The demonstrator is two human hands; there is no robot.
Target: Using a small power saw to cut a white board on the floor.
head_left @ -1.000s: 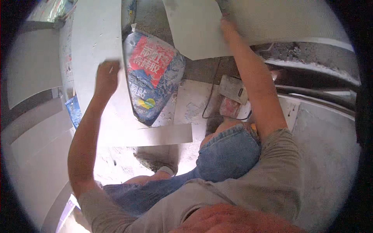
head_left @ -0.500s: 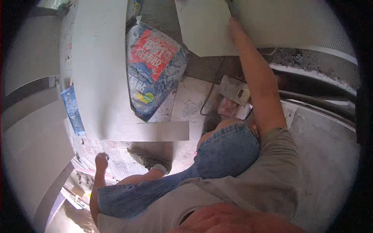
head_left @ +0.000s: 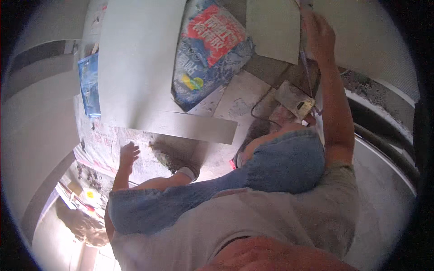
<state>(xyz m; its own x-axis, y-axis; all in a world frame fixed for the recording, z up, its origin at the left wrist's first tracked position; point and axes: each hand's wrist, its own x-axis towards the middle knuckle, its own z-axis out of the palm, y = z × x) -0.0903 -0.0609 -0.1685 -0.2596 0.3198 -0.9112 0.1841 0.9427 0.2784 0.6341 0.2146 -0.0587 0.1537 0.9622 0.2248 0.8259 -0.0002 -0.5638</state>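
My left hand (head_left: 129, 156) is low at the left, fingers apart and holding nothing, below a large white board (head_left: 131, 58) and a narrow white offcut (head_left: 203, 128). My right hand (head_left: 320, 38) reaches up at the upper right, its fingers bent at a thin upright strip (head_left: 308, 77) beside a smaller white panel (head_left: 271, 25); whether they grip it I cannot tell. A dusty blue-and-red bag (head_left: 208, 54) lies between the boards.
A grey metal-like box (head_left: 291, 95) with a dark cord lies by my bent legs. A blue packet (head_left: 89, 81) is at the left board's edge. Pale panels (head_left: 40, 113) curve along the far left, and a dark slotted ledge (head_left: 379, 117) runs at the right.
My left hand left the big board, dropped low, then rose slightly with fingers spread. My right hand moved rightward. The view shifted, so the bag and boards sit higher and further right.
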